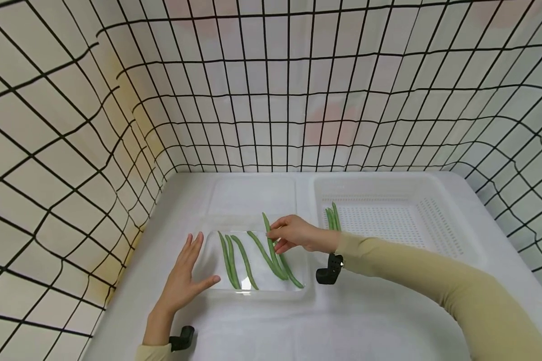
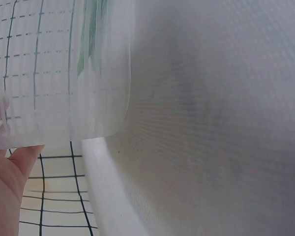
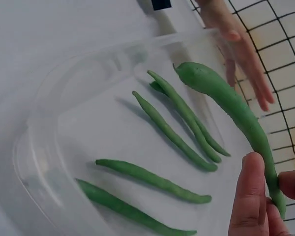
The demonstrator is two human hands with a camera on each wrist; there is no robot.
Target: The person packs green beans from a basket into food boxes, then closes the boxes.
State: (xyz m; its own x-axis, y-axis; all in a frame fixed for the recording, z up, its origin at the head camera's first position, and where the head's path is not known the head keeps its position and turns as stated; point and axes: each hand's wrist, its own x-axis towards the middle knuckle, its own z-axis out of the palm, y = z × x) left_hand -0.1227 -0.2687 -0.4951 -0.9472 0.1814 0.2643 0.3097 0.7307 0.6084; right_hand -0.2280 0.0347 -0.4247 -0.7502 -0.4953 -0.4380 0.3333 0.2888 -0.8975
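My right hand (image 1: 298,233) pinches a green bean (image 3: 221,96) near one end between thumb and fingers, holding it above a clear plastic container (image 1: 275,295). Several other green beans (image 3: 152,182) lie spread on the container's floor: three toward its left side, two toward its right. At the container's left side is my left hand (image 1: 180,283), fingers straight and thumb spread toward the near left corner. The left wrist view has this hand (image 2: 7,184) close against the clear wall (image 2: 108,103); whether it touches cannot be told.
A white perforated basket (image 1: 451,220) stands at the right, with a few green beans (image 1: 333,215) at its left side, partly behind my right forearm. Black wire mesh (image 1: 289,95) rises behind and on both sides of the white-covered table (image 1: 271,331).
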